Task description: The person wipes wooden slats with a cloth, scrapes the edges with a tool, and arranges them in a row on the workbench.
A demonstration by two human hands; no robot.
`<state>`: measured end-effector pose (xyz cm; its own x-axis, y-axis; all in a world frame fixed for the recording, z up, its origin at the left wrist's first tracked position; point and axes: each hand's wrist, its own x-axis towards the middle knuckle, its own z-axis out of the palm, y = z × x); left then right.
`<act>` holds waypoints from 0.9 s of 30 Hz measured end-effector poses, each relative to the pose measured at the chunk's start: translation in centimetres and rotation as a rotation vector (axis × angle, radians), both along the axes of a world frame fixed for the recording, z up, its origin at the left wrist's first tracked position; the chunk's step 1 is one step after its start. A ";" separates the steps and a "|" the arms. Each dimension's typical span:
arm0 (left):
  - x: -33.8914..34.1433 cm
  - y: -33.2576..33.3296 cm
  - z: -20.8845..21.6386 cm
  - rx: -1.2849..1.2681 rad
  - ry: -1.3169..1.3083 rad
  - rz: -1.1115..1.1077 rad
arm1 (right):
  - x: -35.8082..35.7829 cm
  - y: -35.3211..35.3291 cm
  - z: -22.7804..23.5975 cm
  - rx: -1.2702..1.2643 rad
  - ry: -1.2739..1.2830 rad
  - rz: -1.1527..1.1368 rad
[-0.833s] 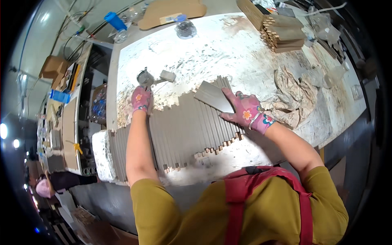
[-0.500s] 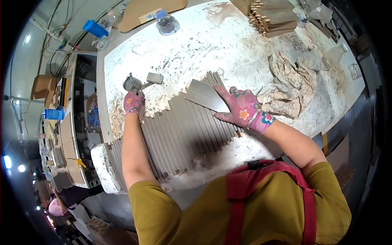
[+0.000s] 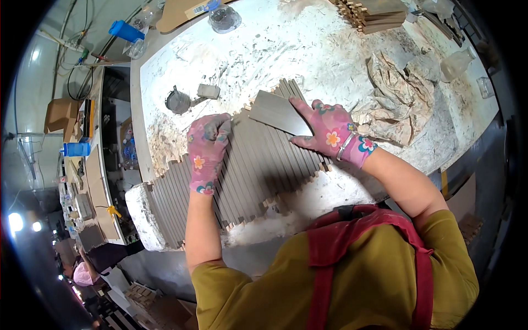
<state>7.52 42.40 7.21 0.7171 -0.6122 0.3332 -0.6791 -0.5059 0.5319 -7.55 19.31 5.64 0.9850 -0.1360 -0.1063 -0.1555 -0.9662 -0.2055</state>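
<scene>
Many thin grey-brown wooden strips point(image 3: 253, 170) lie side by side in a slanted row along the near side of the white table. My right hand point(image 3: 330, 127), in a pink flowered glove, grips the right end of a flat grey rectangular plate point(image 3: 275, 111) between thumb and fingers; the plate rests over the strips. My left hand point(image 3: 209, 146), gloved alike, is over the strips left of the plate, fingers curled. Whatever it holds, if anything, is hidden. Beyond it stand a small grey cup point(image 3: 177, 102) and a grey block point(image 3: 208, 91).
Crumpled, stained paper point(image 3: 393, 104) lies right of my right hand. Stacked strips point(image 3: 379, 22) sit at the far right, and a clear bottle point(image 3: 224, 20) at the far edge. A white block point(image 3: 144, 217) borders the row's left end. Another person point(image 3: 85, 272) is at lower left.
My left hand has moved from beside the cup to the right and nearer, over the strips, its fingers curled. My right hand keeps its grip on the plate. The view has shifted slightly.
</scene>
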 end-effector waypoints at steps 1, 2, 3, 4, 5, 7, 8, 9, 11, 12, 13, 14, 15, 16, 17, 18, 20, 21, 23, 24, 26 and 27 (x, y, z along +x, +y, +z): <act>-0.1 0.0 -0.2 -0.001 0.001 0.000 | 0.0 0.0 0.0 0.002 0.004 -0.006; -0.1 -0.1 -0.4 0.023 0.032 -0.021 | 0.0 0.0 0.0 0.004 0.008 -0.012; -0.1 -0.2 -0.5 0.047 0.063 -0.042 | 0.0 0.0 0.1 0.003 0.009 -0.013; -0.2 -0.4 -0.5 0.046 0.063 -0.043 | 0.0 0.0 0.4 0.017 0.029 -0.017; -0.3 -0.7 -0.5 0.051 0.065 -0.043 | 0.0 0.0 0.6 0.032 0.049 -0.021; -0.4 -1.1 -0.7 0.056 0.065 -0.041 | 0.0 0.0 0.5 0.044 0.045 -0.020; -0.3 -1.2 -1.1 0.053 0.032 -0.031 | 0.0 0.0 0.5 0.056 0.040 -0.017; -0.2 -1.3 -1.3 0.050 -0.001 -0.021 | 0.0 0.0 0.6 0.056 0.040 -0.017; -0.2 -1.5 -1.5 0.056 -0.021 -0.039 | -0.1 0.0 0.7 0.059 0.041 -0.020; -0.2 -1.6 -1.5 0.063 -0.041 -0.056 | -0.1 0.0 0.6 0.060 0.041 -0.020; -0.3 -1.7 -1.5 0.063 -0.040 -0.058 | -0.1 0.0 0.6 0.056 0.038 -0.022; -0.5 -1.9 -1.3 0.071 -0.012 -0.029 | -0.1 0.0 0.5 0.054 0.036 -0.024; -0.5 -2.0 -1.2 0.078 0.016 0.000 | -0.1 0.0 0.4 0.055 0.036 -0.025; -0.5 -2.1 -1.2 0.079 0.017 -0.002 | -0.1 -0.1 0.2 0.069 0.021 -0.020; -0.5 -2.1 -1.1 0.065 0.005 -0.001 | -0.1 -0.2 0.1 0.083 0.005 -0.015; -0.5 -2.1 -1.1 0.051 -0.008 0.001 | -0.1 -0.1 0.1 0.084 0.006 -0.017; -0.6 -1.9 -1.3 0.073 0.025 0.039 | -0.1 -0.1 0.0 0.068 0.011 -0.017; -0.7 -1.8 -1.4 0.094 0.057 0.079 | -0.1 -0.2 -0.1 0.070 0.011 -0.018; -0.9 -1.7 -1.7 0.093 0.027 0.060 | -0.1 -0.1 -0.4 0.055 -0.024 -0.011; -0.9 -1.7 -1.8 0.093 -0.005 0.043 | -0.1 -0.1 -0.3 0.053 -0.022 -0.011; -0.7 -1.4 -2.2 0.085 0.013 0.080 | 0.0 -0.2 -0.2 0.068 -0.001 -0.011; -0.6 -1.3 -2.3 0.077 0.031 0.115 | 0.1 -0.2 -0.2 0.068 -0.001 -0.010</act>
